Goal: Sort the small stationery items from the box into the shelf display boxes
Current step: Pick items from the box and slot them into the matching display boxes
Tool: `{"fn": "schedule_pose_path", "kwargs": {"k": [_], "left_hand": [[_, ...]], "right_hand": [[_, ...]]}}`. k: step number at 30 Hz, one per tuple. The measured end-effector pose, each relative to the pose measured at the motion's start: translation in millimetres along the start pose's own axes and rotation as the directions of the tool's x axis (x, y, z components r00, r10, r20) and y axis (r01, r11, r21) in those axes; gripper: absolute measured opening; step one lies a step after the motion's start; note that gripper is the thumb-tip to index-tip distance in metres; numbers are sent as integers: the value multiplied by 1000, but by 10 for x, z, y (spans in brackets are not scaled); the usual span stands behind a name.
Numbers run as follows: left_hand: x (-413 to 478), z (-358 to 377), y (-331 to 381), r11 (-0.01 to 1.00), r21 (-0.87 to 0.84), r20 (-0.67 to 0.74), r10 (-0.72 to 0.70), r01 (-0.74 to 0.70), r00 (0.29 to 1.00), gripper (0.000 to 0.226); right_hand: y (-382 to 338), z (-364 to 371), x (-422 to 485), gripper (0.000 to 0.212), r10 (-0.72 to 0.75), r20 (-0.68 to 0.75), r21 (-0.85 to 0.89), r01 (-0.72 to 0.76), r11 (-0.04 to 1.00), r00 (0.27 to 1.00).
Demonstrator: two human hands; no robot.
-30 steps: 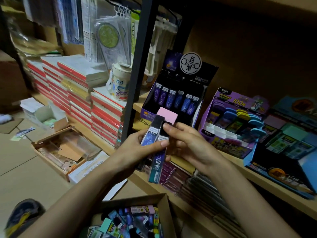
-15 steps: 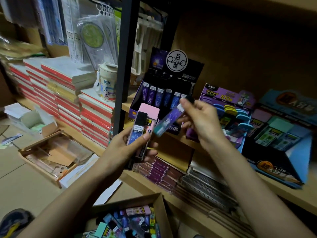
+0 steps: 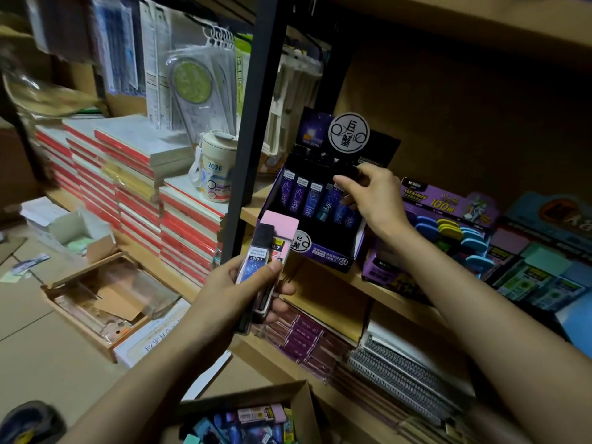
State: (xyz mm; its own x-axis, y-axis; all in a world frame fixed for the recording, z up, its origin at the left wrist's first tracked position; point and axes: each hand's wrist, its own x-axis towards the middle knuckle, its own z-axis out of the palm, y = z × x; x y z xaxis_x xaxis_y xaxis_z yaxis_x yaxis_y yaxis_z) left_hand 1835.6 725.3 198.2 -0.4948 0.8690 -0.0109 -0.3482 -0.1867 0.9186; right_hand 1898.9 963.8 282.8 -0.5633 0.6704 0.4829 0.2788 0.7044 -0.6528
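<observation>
**Case at the display box**

Your right hand (image 3: 374, 200) pinches a dark lead case (image 3: 350, 172) at the purple display box (image 3: 323, 253), centre right. Your left hand (image 3: 237, 293), centre frame, grips a bundle of lead cases (image 3: 260, 251).

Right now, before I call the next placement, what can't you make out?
Head view: right hand covers its slot in the dark purple cardboard display box; grip unclear.
Left hand: its fingers hide how many black-capped lead cases it holds.
Brown cardboard supply box: cut off by bottom edge.
</observation>
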Motion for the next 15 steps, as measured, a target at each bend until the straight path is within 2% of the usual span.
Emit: {"fn": "schedule_pose_path", "kwargs": {"k": [4, 7, 10, 13, 14, 15], "left_hand": [[-38, 53, 45, 1000, 3, 4, 8, -8, 1000, 53], [-53, 75, 48, 999, -10, -43, 46, -46, 998, 56], [-62, 85, 50, 996, -1, -96, 88, -88, 992, 49], [-83, 82, 61, 995, 16, -91, 101, -100, 991, 42], [-93, 86, 65, 995, 26, -84, 100, -98, 991, 42], [-105, 98, 68, 995, 39, -76, 97, -94, 992, 43]], "right_hand": [[3, 48, 55, 12, 70, 72, 24, -72, 997, 995], [9, 118, 75, 23, 138, 95, -38, -134, 990, 986], [-73, 130, 136, 34, 176, 118, -191, -151, 970, 977], [-185, 50, 108, 44, 159, 154, -498, -62, 865, 975], [-217, 17, 41, 47, 120, 139, -523, -30, 852, 983], [-253, -16, -69, 48, 77, 135, -475, -4, 880, 988]]}}
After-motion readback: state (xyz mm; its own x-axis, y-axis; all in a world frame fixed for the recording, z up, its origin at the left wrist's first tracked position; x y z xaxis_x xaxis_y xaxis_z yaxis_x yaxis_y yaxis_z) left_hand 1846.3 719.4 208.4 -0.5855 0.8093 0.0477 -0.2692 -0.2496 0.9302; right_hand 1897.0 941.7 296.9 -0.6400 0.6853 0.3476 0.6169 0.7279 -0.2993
